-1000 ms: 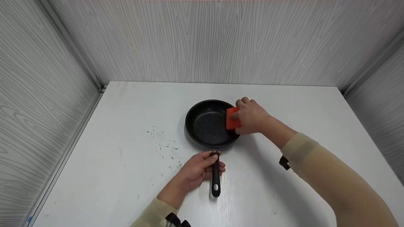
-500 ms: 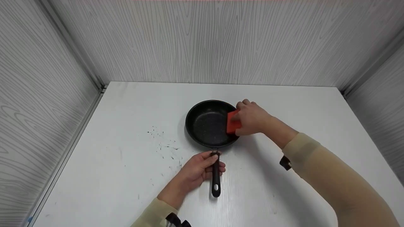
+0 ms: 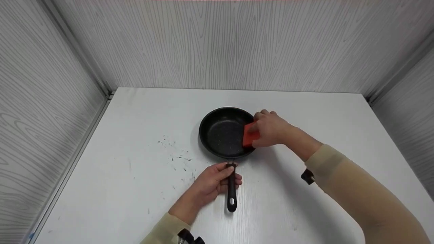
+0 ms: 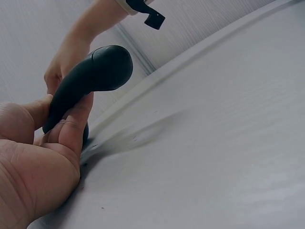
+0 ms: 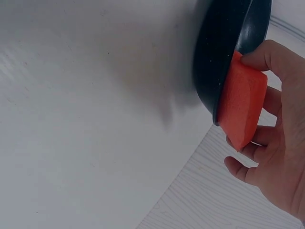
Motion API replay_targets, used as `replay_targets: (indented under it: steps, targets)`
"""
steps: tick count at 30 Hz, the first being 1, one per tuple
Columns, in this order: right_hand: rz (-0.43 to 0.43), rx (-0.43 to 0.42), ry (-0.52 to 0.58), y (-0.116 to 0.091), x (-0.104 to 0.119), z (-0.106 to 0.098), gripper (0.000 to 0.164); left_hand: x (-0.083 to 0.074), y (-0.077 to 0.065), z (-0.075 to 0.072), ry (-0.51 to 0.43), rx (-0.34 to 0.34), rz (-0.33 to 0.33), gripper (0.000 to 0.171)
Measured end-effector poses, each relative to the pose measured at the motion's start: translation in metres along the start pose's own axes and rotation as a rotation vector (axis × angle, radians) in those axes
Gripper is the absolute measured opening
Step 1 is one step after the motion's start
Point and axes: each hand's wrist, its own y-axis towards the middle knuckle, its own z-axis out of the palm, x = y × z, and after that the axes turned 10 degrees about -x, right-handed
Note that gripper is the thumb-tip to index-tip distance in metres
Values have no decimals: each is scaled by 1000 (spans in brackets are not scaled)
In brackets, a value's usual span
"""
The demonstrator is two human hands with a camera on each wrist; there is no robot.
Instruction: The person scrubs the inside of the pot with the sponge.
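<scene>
A black frying pan (image 3: 222,135) is on the white table, its handle (image 3: 232,193) pointing toward the person. My left hand (image 3: 212,184) grips that handle near the pan, thumb on top and fingers beneath; the left wrist view shows the handle (image 4: 90,71) between thumb and fingers. An orange-red sponge (image 3: 250,135) is pinched in my right hand (image 3: 269,128) against the pan's inner right side. In the right wrist view the sponge (image 5: 243,102) sticks out past the pan's rim, with the thumb on one face and fingers on the other.
Small dark marks (image 3: 179,157) are scattered over the white table (image 3: 142,115) left of the pan. Wood-grain panels (image 3: 217,44) stand behind the table and along both sides.
My right hand and the sponge have slid a little toward the person along the pan's right side. The left hand and the pan have stayed in place.
</scene>
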Motion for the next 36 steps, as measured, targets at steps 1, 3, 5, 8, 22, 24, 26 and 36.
replay_targets:
  steps: [1,3,5,8,22,24,26,36]
  targets:
    - [3,3,5,0,0,0,40,0,0,0,0,-1,1,41]
    - [5,9,10,-1,1,1,41,1,0,0,6,-3,4,41]
    - [7,12,18,-2,1,1,41,2,1,0,8,-5,2,40]
    - [1,11,26,-3,2,1,40,2,1,0,12,-6,2,40]
    - [8,9,106,-7,4,0,41,0,1,0,13,3,-1,42]
    - [10,10,114,-7,4,1,41,0,1,0,15,1,-1,42]
    - [14,13,124,-7,4,2,41,0,1,0,18,0,-1,42]
    - [43,34,202,-8,9,6,40,1,0,-2,18,-22,-7,41]
